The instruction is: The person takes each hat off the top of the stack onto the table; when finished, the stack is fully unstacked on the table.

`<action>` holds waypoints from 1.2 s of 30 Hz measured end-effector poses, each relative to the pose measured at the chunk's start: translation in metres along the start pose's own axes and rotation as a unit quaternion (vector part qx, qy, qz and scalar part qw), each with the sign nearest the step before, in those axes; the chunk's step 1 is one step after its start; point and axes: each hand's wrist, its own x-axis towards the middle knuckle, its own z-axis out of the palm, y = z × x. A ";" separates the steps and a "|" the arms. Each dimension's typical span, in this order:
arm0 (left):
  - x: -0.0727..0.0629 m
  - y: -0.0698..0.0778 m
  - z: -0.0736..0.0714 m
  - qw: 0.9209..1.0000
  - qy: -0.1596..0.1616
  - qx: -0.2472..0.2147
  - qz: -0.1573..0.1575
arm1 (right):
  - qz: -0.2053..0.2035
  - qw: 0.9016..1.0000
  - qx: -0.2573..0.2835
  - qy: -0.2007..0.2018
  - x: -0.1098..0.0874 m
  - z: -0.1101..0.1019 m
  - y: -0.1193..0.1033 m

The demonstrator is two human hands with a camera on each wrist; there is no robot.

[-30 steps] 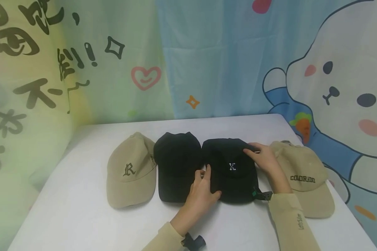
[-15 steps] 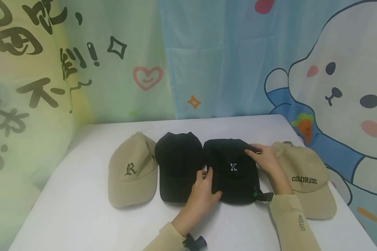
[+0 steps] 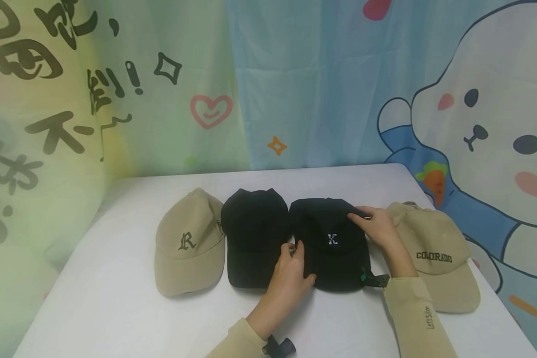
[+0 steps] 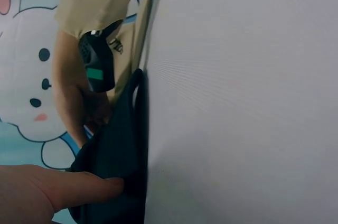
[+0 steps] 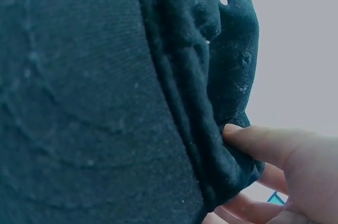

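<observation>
A black cap [image 3: 333, 266] with a white K lies on the table, brim toward me. My right hand [image 3: 377, 227] grips its far right edge; in the right wrist view the thumb [image 5: 259, 139] sits in a fold of the cloth, other fingers beyond it. At its left side is my left hand [image 3: 288, 276], thumb and index finger spread against the brim. The left wrist view shows a straight digit [image 4: 87, 188] touching the dark cloth. A plain black cap [image 3: 252, 248] stands close on the left, its right edge partly behind my left hand.
A beige cap [image 3: 188, 248] with an R is at the left end of the row. At the right end lies a beige COLORADO cap [image 3: 429, 243], partly behind my right forearm. The white table [image 3: 130, 323] meets a printed curtain [image 3: 286, 89] at the back.
The view shifts slightly, so everything sits a little farther right. Both hands stay at the K cap, with the left index fingertip slightly lower along its side.
</observation>
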 end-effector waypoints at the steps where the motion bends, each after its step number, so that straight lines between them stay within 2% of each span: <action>1: 0.000 0.000 0.000 1.000 0.001 0.005 0.003 | -0.001 1.000 0.000 0.001 0.000 0.000 0.000; 11: -0.001 -0.001 0.004 1.000 0.011 0.023 0.013 | 0.003 1.000 -0.001 0.002 0.000 0.001 0.001; 36: -0.001 -0.001 0.005 0.999 0.015 0.025 0.018 | 0.004 1.000 0.003 0.000 0.001 0.002 0.000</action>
